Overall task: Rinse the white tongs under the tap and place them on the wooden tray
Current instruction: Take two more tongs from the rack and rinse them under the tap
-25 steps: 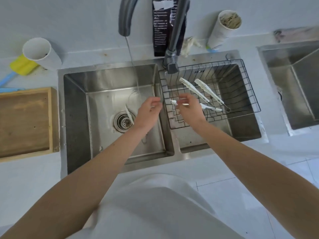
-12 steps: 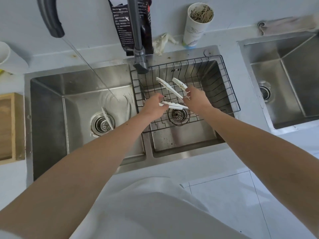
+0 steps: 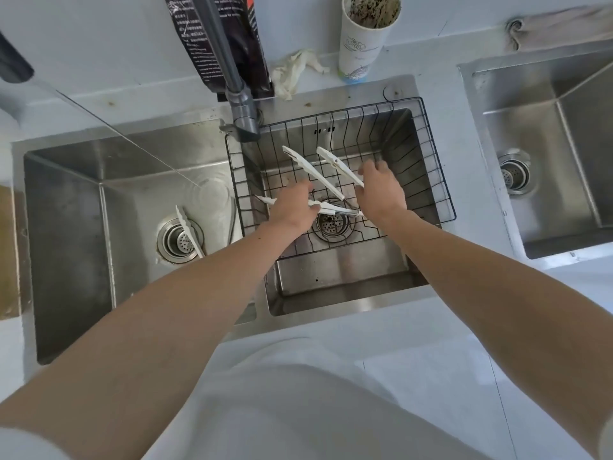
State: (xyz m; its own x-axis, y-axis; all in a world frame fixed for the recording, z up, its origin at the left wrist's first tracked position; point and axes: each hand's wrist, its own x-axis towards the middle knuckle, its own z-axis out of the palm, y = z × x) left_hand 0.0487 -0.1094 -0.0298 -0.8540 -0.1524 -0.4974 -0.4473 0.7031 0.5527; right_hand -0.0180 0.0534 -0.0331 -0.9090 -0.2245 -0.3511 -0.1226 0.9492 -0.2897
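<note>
Two white tongs lie in the black wire basket (image 3: 431, 180) over the right basin. The upper tongs (image 3: 310, 167) have their arms spread; my right hand (image 3: 381, 194) holds the right arm near the hinge end. My left hand (image 3: 292, 209) pinches the lower tongs (image 3: 335, 209), which lie flat across the basket with a tip sticking out to the left. A third pair of white tongs (image 3: 189, 232) rests on the drain of the left basin. Water from the tap spout (image 3: 15, 73) streams down into the left basin. Only a strip of the wooden tray (image 3: 6, 254) shows at the far left.
The grey tap column (image 3: 238, 104) rises between the two basins. A black bag (image 3: 232, 44), a crumpled cloth (image 3: 295, 74) and a paper cup (image 3: 365, 38) stand behind the sink. A second steel sink (image 3: 547, 134) is on the right.
Both hands have moved from the basin divider deeper into the wire basket. My right hand shifted from the lower tongs up to the upper pair; the left stays on the lower pair.
</note>
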